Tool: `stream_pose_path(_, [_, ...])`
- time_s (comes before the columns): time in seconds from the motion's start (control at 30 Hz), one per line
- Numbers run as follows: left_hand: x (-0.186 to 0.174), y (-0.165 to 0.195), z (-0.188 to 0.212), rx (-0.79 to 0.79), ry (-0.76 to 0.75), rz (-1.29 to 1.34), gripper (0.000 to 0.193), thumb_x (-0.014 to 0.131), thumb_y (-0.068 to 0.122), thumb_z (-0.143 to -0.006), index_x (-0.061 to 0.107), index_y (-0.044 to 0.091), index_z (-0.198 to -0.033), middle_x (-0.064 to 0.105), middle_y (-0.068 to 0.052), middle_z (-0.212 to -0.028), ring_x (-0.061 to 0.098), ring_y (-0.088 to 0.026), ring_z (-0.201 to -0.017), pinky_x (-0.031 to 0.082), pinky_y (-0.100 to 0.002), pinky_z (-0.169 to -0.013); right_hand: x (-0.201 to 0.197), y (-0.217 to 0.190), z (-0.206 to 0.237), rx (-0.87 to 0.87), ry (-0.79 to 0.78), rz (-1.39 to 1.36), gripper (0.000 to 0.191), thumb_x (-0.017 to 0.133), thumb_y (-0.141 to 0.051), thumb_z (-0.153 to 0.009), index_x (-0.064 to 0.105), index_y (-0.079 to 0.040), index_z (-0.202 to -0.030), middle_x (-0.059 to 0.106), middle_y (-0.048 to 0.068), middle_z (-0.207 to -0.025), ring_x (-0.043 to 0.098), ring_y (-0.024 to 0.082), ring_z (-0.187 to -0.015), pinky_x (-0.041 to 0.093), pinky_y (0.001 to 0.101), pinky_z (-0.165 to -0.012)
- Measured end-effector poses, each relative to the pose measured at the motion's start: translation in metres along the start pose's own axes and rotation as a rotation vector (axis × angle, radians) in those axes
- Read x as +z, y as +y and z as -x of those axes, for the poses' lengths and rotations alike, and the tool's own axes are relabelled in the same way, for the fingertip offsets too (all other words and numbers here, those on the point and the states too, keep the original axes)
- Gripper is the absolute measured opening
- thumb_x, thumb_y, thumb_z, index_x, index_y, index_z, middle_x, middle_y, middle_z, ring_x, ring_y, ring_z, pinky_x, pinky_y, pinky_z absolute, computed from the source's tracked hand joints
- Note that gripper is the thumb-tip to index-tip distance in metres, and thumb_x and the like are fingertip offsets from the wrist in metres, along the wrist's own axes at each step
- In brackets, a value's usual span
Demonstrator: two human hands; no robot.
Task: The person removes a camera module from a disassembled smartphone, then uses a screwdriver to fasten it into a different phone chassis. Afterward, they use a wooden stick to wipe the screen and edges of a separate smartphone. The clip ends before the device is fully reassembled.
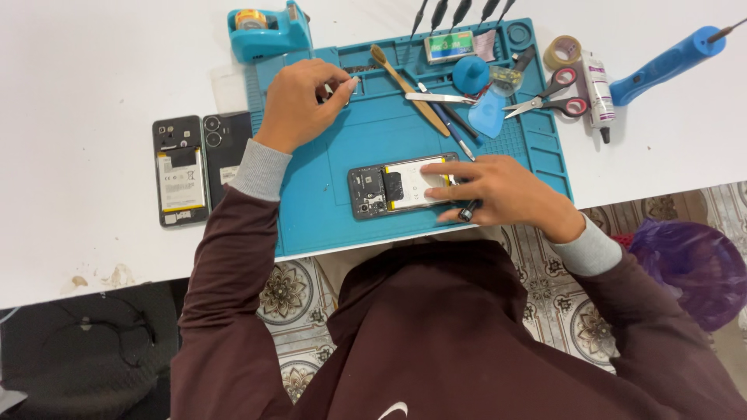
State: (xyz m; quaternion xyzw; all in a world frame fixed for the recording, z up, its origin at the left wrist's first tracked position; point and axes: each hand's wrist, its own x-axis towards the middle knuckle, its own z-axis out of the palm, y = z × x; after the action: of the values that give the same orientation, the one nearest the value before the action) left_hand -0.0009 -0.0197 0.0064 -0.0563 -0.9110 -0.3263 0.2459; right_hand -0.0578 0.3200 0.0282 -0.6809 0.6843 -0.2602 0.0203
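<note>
Fingers of my right hand (498, 190) lie flat and open on the opened phone (401, 189), pressing its white battery, with a small dark tool under the palm side. This phone rests on the blue mat (327, 194). Above the phone, my left hand (299, 105) pinches something small at the mat's tray; what it is, I cannot tell. Right of that hand lie a brush (408, 88), tweezers (440, 98) and scissors (548, 97). Left of the mat, two more phones (202, 167) lie on the white table (78, 93).

white battery label (180, 180) far left, green-white packet (449, 46) top
</note>
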Motion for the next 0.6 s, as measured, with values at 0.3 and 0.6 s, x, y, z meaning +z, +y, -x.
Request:
stream_pose_path(0.3, [-0.003,-0.006,0.000,0.034,0.007,0.038,0.020,0.076,0.024,-0.100,0.078,0.004,-0.095,0.072,-0.006,-0.082,0.066,-0.014,-0.064,0.049,-0.028,-0.057,-0.009,0.015,-0.081,0.058,0.045,-0.265,0.037,0.062,-0.010,-0.088,0.060,-0.004,-0.124,0.062,0.011,-0.101,0.064,0.026,-0.086,0.053,0.0385,-0.079])
stream_pose_path(0.6, [-0.007,-0.013,-0.001,-0.034,-0.026,0.156,0.016,0.079,0.017,-0.100,0.077,0.002,-0.097,0.073,-0.008,-0.083,0.068,-0.013,-0.069,0.052,-0.026,-0.062,0.046,0.021,-0.129,-0.064,0.199,-0.402,0.048,0.067,-0.013,-0.103,0.051,-0.013,-0.148,0.067,0.008,-0.107,0.069,0.026,-0.095,0.055,0.0396,-0.084])
